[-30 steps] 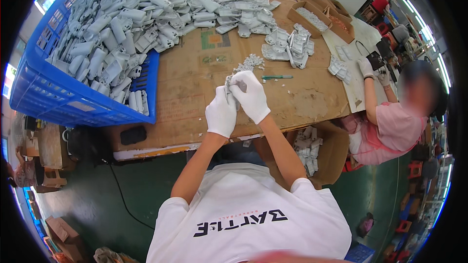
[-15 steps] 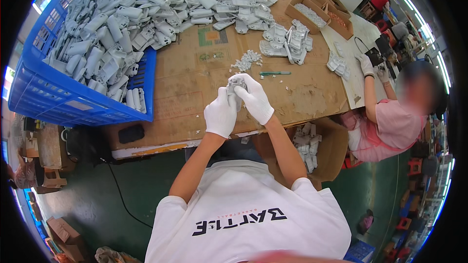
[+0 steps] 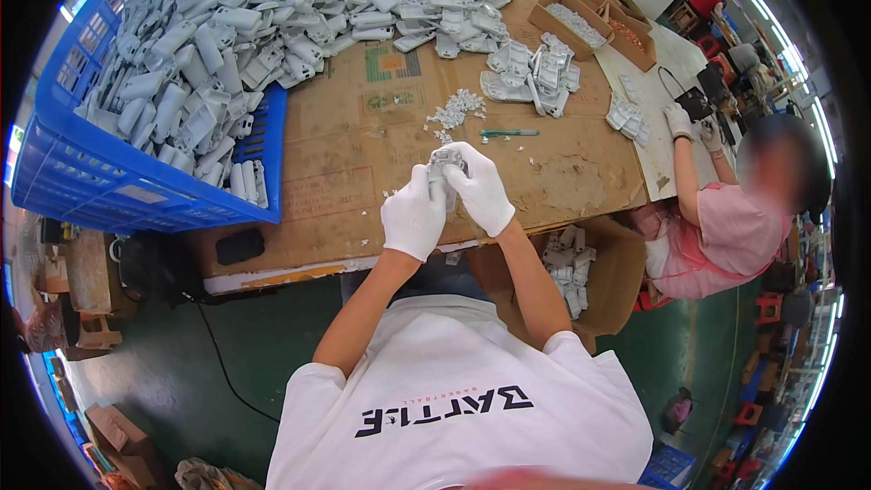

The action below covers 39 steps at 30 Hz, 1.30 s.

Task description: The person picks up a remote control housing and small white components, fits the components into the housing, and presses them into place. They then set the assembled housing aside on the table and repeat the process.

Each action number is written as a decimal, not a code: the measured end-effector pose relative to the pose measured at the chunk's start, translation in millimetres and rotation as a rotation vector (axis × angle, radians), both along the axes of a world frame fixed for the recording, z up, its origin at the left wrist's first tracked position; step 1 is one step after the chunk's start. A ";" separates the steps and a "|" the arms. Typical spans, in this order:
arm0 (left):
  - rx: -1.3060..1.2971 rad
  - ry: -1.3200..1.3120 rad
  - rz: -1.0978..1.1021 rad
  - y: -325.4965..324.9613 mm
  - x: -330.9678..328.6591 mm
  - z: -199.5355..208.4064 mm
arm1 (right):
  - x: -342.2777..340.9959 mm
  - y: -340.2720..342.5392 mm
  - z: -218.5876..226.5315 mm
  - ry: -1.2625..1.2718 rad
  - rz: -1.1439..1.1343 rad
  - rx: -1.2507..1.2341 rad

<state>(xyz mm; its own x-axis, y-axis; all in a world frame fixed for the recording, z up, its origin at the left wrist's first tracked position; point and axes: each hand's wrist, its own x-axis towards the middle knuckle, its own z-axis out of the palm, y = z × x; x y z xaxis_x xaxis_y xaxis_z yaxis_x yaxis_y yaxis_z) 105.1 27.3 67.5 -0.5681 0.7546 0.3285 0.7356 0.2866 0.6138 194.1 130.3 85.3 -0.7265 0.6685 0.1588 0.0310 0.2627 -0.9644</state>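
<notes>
Well to the left of the white-gloved left hand [image 3: 415, 218], a blue crate [image 3: 91, 163], tilted, with a heap of pale grey plastic parts [image 3: 209, 45] spilling out of its side and on across the far part of the cardboard-covered table [image 3: 336, 150]. Also to the left but nearer the body, a dark pouch [image 3: 240, 247] at the table's near edge.

Left hand curled, pinching the left side of one grey plastic part [image 3: 446, 163]; exact finger contact partly hidden. Held up between both sets of fingertips, above the table. Right hand [image 3: 483, 195], likewise gloved, bent around the same part from the right, with the thumb laid against its near face and some fingers out of sight behind. Close together, without being pressed palm to palm.

Just beyond the hands, a small pile of white bits [image 3: 456, 109]. Ahead and slightly right, a green pen [image 3: 510, 132] lying flat, and past it a stack of parts [image 3: 542, 77]. Right of the hands and below table level, a cardboard box [image 3: 621, 277] with loose parts [image 3: 567, 263] inside.

Farther off, ahead and right, a cardboard tray [image 3: 555, 36] of small pale pieces, then another tray [image 3: 640, 58] of reddish ones. Nearer than those, a smaller group of parts [image 3: 626, 118]. Far right of the hands, a seated co-worker [image 3: 726, 231] in pink, also gloved.
</notes>
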 end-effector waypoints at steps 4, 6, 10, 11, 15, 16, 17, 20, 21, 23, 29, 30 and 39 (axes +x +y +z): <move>0.012 -0.005 -0.018 0.9 0.9 1.2 | 3.6 2.6 -0.4 -0.021 0.012 -0.056; 0.011 -0.016 -0.023 0.8 0.5 0.2 | 3.7 3.1 -0.5 -0.033 0.012 -0.059; -0.014 -0.025 -0.059 -0.9 1.2 -0.4 | 5.1 2.7 -0.2 -0.023 0.006 -0.063; -0.008 -0.005 -0.078 -1.4 1.6 -0.7 | 5.7 3.0 -1.3 -0.024 -0.003 -0.061; 0.009 -0.012 -0.093 -2.8 3.0 -2.2 | 6.2 3.8 -4.6 -0.054 -0.010 -0.106; 0.012 -0.090 -0.088 -2.8 3.0 -1.3 | 6.4 2.9 -2.7 -0.036 0.004 -0.110; 0.015 -0.164 -0.082 -3.1 3.1 -0.3 | 6.2 1.4 0.2 -0.016 0.019 -0.114; 0.059 -0.134 -0.054 -2.2 2.7 1.4 | 4.5 -3.4 5.7 0.085 0.010 -0.289; 0.058 -0.135 -0.056 -1.7 3.9 2.9 | 3.8 -4.2 2.9 0.085 0.008 -0.290; 0.053 -0.058 -0.065 -1.0 6.1 5.6 | 1.7 -5.4 -4.3 0.086 -0.075 -0.317; 0.059 -0.074 -0.055 -2.0 4.4 2.2 | 0.0 -6.3 -2.4 0.045 -0.076 -0.260; 0.059 -0.074 -0.055 -2.2 4.9 2.9 | -0.4 -5.5 -3.9 0.045 -0.077 -0.260; 0.105 -0.139 -0.086 -7.6 5.4 -4.3 | -0.6 -6.6 -18.2 0.163 -0.105 -0.292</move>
<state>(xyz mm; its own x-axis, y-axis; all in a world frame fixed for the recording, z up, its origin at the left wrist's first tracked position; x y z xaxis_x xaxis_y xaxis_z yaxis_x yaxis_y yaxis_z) 110.4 19.7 63.2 -0.5479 0.7682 0.3312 0.6611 0.1550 0.7342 193.5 123.7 67.1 -0.6320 0.7728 0.0578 -0.1174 -0.0217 -0.9928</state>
